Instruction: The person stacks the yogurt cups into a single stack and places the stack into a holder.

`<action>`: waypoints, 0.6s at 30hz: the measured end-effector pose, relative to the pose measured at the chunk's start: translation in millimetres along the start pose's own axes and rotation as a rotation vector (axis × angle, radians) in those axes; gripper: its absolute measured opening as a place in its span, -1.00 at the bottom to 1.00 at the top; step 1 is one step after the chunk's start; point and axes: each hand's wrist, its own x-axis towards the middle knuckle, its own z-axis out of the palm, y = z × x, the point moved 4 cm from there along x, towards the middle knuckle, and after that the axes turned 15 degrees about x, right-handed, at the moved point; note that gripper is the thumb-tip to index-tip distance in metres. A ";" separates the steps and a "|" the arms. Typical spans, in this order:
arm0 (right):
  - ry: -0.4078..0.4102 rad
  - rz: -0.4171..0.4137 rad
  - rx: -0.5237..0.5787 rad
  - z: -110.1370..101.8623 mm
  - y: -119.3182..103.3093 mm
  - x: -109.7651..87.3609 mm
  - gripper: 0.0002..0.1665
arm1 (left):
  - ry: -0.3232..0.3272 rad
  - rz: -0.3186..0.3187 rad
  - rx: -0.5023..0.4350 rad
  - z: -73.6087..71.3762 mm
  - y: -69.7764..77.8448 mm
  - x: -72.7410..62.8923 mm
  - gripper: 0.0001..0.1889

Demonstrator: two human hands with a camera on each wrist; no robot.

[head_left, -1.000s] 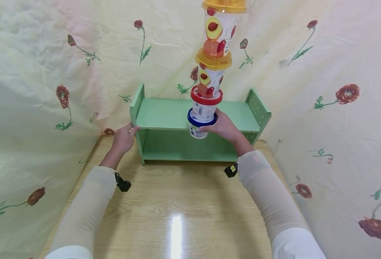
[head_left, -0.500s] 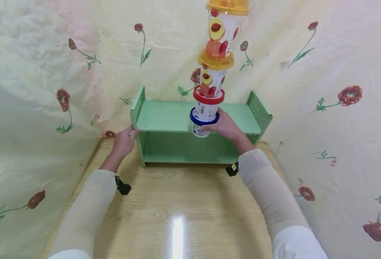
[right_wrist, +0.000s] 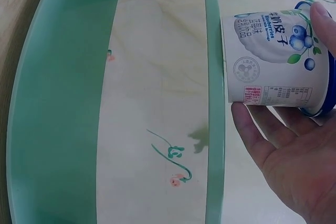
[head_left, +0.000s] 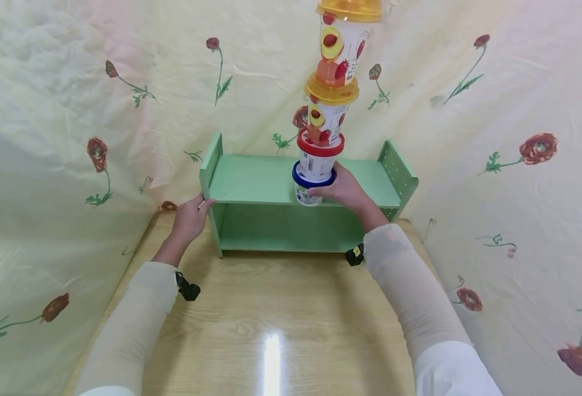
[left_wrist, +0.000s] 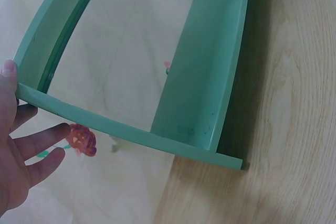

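My right hand (head_left: 342, 188) grips a white blueberry cup with a blue lid (right_wrist: 275, 59) at the bottom of a tall stack. On it stand a red-lidded cup (head_left: 316, 165) and two yellow-lidded fruit cups, the lower fruit cup (head_left: 324, 122) and the upper fruit cup (head_left: 337, 52), whose top is cut off. In the right wrist view the blueberry cup's base lies right at the front edge of the green shelf's upper board (right_wrist: 214, 103). My left hand (head_left: 190, 218) holds the green shelf (head_left: 256, 175) by its left side, thumb at the front corner, other fingers outside the panel.
The shelf stands on a wooden table (head_left: 241, 313), with a lower board (head_left: 281, 240) beneath the upper one. Raised side panels, including the right panel (head_left: 398, 170), flank the top. Flower-patterned cloth (head_left: 518, 220) hangs behind and on both sides.
My right hand has carried the stack slightly right and farther back, so the bottom cup's base now hangs less below the upper board's front edge. The left hand keeps its place on the shelf.
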 end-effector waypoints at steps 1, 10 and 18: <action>-0.002 -0.004 0.003 0.1 -0.2 1.1 0.09 | 0.001 0.004 -0.001 -0.1 0.1 -0.2 -0.27; 0.000 0.018 0.002 0.6 3.8 9.6 0.13 | 0.020 0.011 0.008 0.0 0.1 -1.9 -0.29; -0.019 0.058 0.023 4.1 -9.6 10.5 0.13 | 0.032 0.015 -0.003 0.2 -1.0 0.4 -0.29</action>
